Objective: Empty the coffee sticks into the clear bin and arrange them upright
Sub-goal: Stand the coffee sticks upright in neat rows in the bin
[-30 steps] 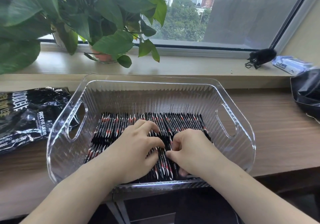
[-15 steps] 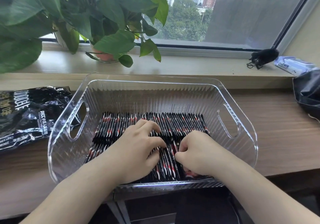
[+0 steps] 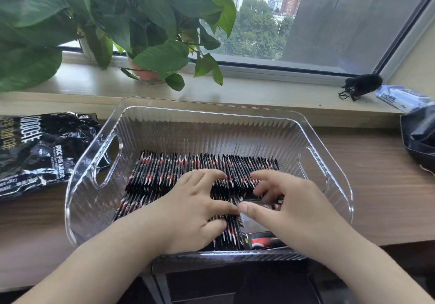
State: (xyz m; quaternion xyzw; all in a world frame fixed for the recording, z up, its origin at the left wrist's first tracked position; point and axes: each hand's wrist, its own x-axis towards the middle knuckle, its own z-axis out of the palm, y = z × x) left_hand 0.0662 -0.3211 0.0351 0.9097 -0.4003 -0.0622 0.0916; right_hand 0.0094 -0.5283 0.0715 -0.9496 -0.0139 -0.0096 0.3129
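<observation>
A: Sticks (image 3: 188,169), where?
B: In the bin (image 3: 211,106) on the desk (image 3: 376,186). They stand on edge in packed rows, with one flat by the near wall.
A: Hands?
B: Left hand (image 3: 188,212) curls over the near row and pinches a bunch. Right hand (image 3: 294,209) is just beside it, fingers spread and loose, tips on the sticks, blurred. Bag (image 3: 42,150) lies left of the bin.

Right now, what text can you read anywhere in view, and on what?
"PICC", then small Chinese characters I cannot make out: black bag.
Large white letters and gold characters on that bag: sideways, unclear.
Print on the coffee sticks: too small.
Word on the blue pack: blurred.
</observation>
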